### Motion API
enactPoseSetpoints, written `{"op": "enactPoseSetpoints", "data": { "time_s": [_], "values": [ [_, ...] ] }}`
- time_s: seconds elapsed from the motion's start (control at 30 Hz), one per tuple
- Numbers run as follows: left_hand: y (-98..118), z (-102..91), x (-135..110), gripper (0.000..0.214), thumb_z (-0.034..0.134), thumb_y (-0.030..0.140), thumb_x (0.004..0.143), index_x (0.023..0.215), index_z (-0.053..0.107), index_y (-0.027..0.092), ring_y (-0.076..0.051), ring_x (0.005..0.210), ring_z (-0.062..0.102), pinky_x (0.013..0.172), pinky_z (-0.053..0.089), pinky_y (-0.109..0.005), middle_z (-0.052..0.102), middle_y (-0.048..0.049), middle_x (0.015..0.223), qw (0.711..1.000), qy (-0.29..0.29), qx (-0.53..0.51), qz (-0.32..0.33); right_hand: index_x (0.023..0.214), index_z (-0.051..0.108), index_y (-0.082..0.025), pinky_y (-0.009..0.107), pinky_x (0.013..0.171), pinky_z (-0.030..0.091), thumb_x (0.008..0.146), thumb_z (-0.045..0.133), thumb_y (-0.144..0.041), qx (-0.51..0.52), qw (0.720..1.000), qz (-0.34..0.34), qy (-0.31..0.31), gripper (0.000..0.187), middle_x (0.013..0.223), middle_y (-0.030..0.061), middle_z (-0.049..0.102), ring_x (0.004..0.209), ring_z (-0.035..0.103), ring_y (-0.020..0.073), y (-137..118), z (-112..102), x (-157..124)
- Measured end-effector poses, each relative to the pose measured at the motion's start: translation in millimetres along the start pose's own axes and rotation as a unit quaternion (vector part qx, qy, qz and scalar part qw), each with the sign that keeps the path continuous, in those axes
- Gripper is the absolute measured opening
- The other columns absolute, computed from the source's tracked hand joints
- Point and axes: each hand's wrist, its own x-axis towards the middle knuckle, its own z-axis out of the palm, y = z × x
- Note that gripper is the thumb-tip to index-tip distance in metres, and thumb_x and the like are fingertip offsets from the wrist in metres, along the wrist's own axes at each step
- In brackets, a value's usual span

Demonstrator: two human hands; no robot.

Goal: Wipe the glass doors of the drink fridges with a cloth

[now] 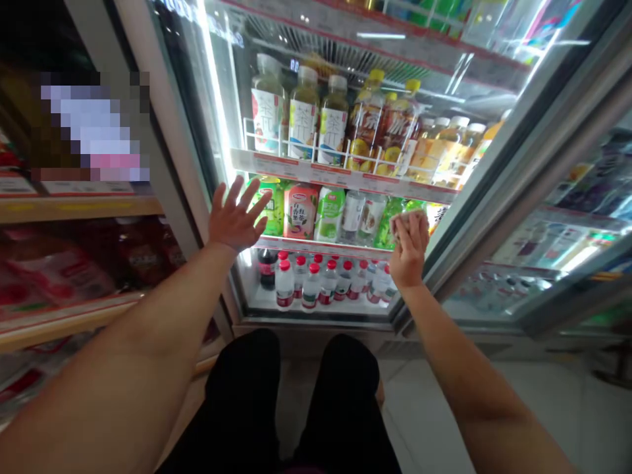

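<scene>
A glass-fronted drinks fridge [316, 320] stands before me, and lights reflect on its pane. My left hand [236, 216] is open at the pane's left side, fingers spread. It appears to rest on the glass, though exact contact is hard to see. Near the right frame, my right hand [411, 253] closes on a folded, pale pinkish cloth [402, 217] held at the glass. Behind the pane, a red-labelled bottle [299, 210] and a green-and-white one [330, 214] stand on the shelf between my hands.
Tea bottles [332, 125] line the shelf above; several red-capped bottles [311, 286] stand at the bottom. A wooden shelf unit [79, 209] with drinks is on my left. Another fridge door [548, 303] lies to the right. My knees [345, 375] are close below, over a tiled floor [424, 415].
</scene>
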Motion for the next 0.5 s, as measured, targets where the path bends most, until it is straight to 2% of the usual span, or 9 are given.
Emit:
{"op": "enactPoseSetpoints", "data": {
  "time_s": [0.1, 0.23, 0.33, 0.43, 0.5],
  "values": [
    [-1.0, 0.7, -0.4, 0.056, 0.040, 0.047, 0.099, 0.153, 0.035, 0.035, -0.024, 0.157, 0.002, 0.127, 0.001, -0.059, 0.022, 0.0035, 0.166, 1.000, 0.003, 0.023, 0.010, 0.147, 0.050, -0.023, 0.058, 0.126, 0.027, 0.098, 0.035, -0.013, 0.014, 1.000, 0.017, -0.006, 0.051, 0.156, 0.0089, 0.043, 0.155, 0.020, 0.0247, -7.3, 2.9, -17.7],
    [0.2, -0.4, 0.1, 0.057, 0.043, 0.047, 0.097, 0.152, 0.036, 0.035, -0.026, 0.157, 0.005, 0.127, 0.003, -0.060, 0.022, 0.0042, 0.166, 1.000, 0.000, 0.018, 0.005, 0.140, 0.056, -0.021, 0.056, 0.124, 0.033, 0.096, 0.039, -0.009, 0.029, 0.996, -0.051, -0.062, 0.049, 0.146, 0.0094, 0.055, 0.153, 0.028, 0.0230, -12.8, 2.0, -44.5],
    [1.1, -1.0, 0.2, 0.057, 0.044, 0.049, 0.096, 0.151, 0.037, 0.037, -0.028, 0.157, 0.008, 0.127, 0.000, -0.061, 0.022, 0.0051, 0.166, 1.000, -0.007, -0.005, -0.011, 0.131, 0.064, -0.021, 0.056, 0.124, 0.034, 0.096, 0.042, -0.010, 0.023, 0.996, -0.055, -0.063, 0.043, 0.142, 0.0077, 0.058, 0.151, 0.033, 0.0229, -3.1, -3.9, -31.6],
    [2.0, -2.0, 0.3, 0.057, 0.043, 0.050, 0.095, 0.151, 0.035, 0.043, -0.027, 0.157, 0.007, 0.128, -0.001, -0.059, 0.021, 0.0085, 0.166, 1.000, -0.011, -0.009, -0.020, 0.131, 0.063, -0.019, 0.057, 0.123, 0.034, 0.097, 0.040, -0.014, 0.012, 1.000, 0.010, -0.005, 0.041, 0.147, 0.0100, 0.053, 0.151, 0.032, 0.0244, 6.2, -7.4, -10.7],
    [2.8, -3.2, 0.7, 0.057, 0.043, 0.051, 0.095, 0.151, 0.034, 0.046, -0.025, 0.157, 0.006, 0.128, -0.002, -0.058, 0.020, 0.0103, 0.166, 1.000, -0.016, -0.012, -0.023, 0.133, 0.061, -0.017, 0.057, 0.123, 0.034, 0.097, 0.039, -0.016, 0.015, 0.998, 0.053, 0.030, 0.042, 0.150, 0.0128, 0.049, 0.152, 0.029, 0.0248, 6.0, -6.9, -9.5]
  ]
}}
